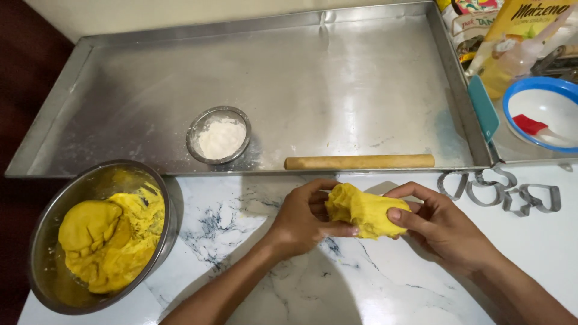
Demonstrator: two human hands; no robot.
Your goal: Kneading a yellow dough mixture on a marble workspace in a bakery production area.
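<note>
A lump of yellow dough (361, 209) is held between both hands above a white marbled counter (337, 283). My left hand (304, 218) grips its left side with fingers curled around it. My right hand (436, 224) grips the right side, thumb pressed on top. A steel bowl (42, 241) at the lower left holds more yellow dough (108, 238). A wooden rolling pin (359, 161) lies in the large steel tray (337, 78) just beyond my hands.
A small metal bowl of white flour (218, 135) sits in the tray. Metal cookie cutters (503, 191) lie right of my hands. At the far right are a blue-rimmed bowl with a red spatula (545, 114), a teal scraper (483, 107), a squeeze bottle and packages.
</note>
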